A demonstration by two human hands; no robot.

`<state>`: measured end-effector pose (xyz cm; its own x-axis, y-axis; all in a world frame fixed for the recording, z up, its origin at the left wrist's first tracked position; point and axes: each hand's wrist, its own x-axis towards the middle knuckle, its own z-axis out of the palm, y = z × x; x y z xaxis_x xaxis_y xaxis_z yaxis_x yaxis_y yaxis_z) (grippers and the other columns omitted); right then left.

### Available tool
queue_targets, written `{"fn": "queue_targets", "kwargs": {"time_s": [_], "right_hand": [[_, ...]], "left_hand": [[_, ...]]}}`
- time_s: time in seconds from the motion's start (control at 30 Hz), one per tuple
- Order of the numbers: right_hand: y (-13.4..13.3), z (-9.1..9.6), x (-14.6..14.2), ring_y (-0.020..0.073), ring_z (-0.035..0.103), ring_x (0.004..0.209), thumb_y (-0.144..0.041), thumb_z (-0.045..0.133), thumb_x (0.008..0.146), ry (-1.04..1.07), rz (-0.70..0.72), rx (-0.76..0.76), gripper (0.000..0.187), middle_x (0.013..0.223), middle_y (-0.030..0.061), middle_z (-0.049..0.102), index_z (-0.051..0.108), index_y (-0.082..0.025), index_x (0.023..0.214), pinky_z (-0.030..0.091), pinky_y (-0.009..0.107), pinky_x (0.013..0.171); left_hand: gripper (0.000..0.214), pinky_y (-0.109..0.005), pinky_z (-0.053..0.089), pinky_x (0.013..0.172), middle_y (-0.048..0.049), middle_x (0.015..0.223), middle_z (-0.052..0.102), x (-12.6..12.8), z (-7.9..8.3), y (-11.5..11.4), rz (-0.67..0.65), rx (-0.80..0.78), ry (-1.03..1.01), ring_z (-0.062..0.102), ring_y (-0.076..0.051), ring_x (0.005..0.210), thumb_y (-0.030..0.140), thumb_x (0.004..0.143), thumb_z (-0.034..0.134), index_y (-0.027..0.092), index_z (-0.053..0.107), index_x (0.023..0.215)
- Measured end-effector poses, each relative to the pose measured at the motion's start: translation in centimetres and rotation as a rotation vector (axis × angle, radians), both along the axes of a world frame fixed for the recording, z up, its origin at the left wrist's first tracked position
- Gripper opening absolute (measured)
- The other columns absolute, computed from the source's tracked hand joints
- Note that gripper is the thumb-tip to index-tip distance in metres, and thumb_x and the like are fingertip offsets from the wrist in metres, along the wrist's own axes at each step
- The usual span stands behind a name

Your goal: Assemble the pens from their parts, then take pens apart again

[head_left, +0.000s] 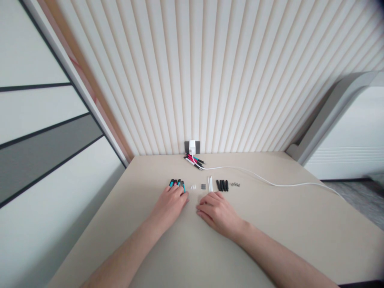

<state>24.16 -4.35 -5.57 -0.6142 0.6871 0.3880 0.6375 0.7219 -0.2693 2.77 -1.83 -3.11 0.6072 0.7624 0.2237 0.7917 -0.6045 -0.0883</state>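
Observation:
My left hand (169, 206) rests on the table with its fingertips at a row of several teal-and-black pen barrels (177, 184), partly covering them. It does not appear to grip them. My right hand (217, 212) lies flat and holds nothing, just below two slim white strips (210, 184). Between the hands sit a small white piece (193, 187) and a small grey square part (203, 186). To the right lie several black pen caps (222, 185) and several tiny metal springs or screws (235, 184). Complete pens (193, 161) lie bunched farther back.
A white charger (192, 147) is plugged into a wall socket at the back edge of the beige table (192, 248). Its white cable (270, 180) runs right across the tabletop and over the edge. A pleated wall stands behind, with panelled cabinets on the left.

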Motion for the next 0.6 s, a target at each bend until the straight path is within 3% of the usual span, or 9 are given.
{"fn": "queue_targets", "kwargs": {"time_s": [0.3,0.6], "right_hand": [[0.0,0.26,-0.05,0.0166,0.057,0.087,-0.024,0.053,0.095,0.004,0.03,-0.012,0.017,0.087,0.0037,0.067,0.069,-0.023,0.09,0.037,0.032,0.082],[0.07,0.27,0.08,0.0176,0.057,0.089,-0.026,0.053,0.095,0.019,0.019,-0.017,0.015,0.088,0.0041,0.068,0.068,-0.023,0.1,0.038,0.033,0.083]], "left_hand": [[0.012,-0.037,0.04,0.077,-0.0072,0.09,0.062,-0.21,0.51,-0.11,0.042,-0.002,-0.004,0.056,-0.025,0.092,0.015,0.089,0.054,0.02,0.065,0.089],[0.017,-0.038,0.04,0.076,-0.008,0.089,0.061,-0.37,0.59,-0.17,0.059,0.005,0.02,0.055,-0.025,0.092,0.015,0.09,0.049,0.02,0.065,0.092]]}}
